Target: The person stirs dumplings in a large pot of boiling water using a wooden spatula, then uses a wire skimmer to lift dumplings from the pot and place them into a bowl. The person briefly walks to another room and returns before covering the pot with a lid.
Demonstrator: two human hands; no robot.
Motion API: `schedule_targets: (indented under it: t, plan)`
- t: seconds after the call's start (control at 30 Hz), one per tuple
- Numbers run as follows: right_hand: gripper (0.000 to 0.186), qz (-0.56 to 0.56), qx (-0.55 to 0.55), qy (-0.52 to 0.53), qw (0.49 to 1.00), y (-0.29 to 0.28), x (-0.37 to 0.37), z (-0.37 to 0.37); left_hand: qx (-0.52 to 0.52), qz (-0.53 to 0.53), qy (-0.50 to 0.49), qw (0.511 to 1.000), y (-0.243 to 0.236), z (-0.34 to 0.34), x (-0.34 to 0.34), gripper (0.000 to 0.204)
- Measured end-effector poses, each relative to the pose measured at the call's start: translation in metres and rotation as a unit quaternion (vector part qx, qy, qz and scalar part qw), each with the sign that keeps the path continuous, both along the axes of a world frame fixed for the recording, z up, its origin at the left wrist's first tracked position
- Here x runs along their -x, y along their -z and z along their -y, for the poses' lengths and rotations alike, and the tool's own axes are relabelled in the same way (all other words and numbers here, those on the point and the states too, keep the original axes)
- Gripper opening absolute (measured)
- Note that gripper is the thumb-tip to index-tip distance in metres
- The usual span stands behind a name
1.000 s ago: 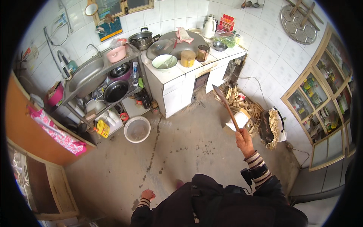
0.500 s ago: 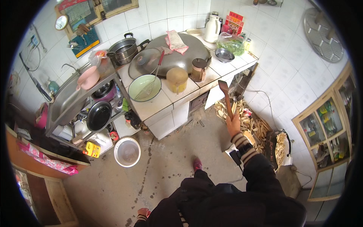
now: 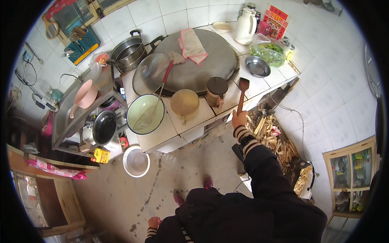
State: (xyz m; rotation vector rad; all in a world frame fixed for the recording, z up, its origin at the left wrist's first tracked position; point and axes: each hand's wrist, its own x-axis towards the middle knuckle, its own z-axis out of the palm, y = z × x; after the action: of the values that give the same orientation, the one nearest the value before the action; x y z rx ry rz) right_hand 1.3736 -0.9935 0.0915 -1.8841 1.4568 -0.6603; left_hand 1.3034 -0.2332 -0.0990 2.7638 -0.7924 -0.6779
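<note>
hands well apart, i see, and doing different things. the right hand [image 3: 240, 118] reaches forward with its fingers wrapped round the handle of a brown spatula [image 3: 243, 86], blade pointing away from the body. that spatula stands out at the front edge of the tiled counter [image 3: 202, 113], just right of the lidded jar [image 3: 217, 92]; whether its blade touches the tiles, i can't tell. the left hand [image 3: 154, 222] hangs low by the body, fingers curled, and i can't make out whether anything is in it.

left of the jar sits a yellowish tub [image 3: 184, 103], and beside that a pale green bowl [image 3: 133, 109] with a dark rim. a whisk [image 3: 167, 71] leans in the bowl, its red handle sloping up and back. behind them spreads a big round grey cover [image 3: 219, 52] with a pink-edged cloth [image 3: 192, 45] lying on top. a shallow metal dish [image 3: 257, 67] is on the counter beyond the spatula, near a clear bag of greens [image 3: 269, 52]. under the reaching arm, firewood [image 3: 279, 139] lies heaped on the floor; a white basin [image 3: 136, 162] sits over to the left.
</note>
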Motion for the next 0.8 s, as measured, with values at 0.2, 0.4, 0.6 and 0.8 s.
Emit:
schedule_targets:
  t: [0.2,0.4,0.6,0.8]
  plan:
    - [0.056,0.067,-0.137,-0.081,0.985,0.077,-0.022,0.027,-0.038,-0.002,0.035,0.999,-0.002,0.022,0.021,0.012]
    - [0.055,0.193,-0.234,-0.108,0.947,0.070,-0.020,0.029,-0.008,-0.107,-0.007,0.994,-0.062,0.074,0.006,0.014]
    - [0.069,0.202,-0.369,-0.080,0.904,0.033,-0.015,0.021,0.046,-0.135,-0.022,0.990,-0.101,0.117,-0.030,0.015]
    - [0.071,0.149,-0.386,-0.118,0.903,0.036,-0.005,0.033,0.134,-0.206,-0.167,0.955,-0.095,0.119,-0.056,0.013]
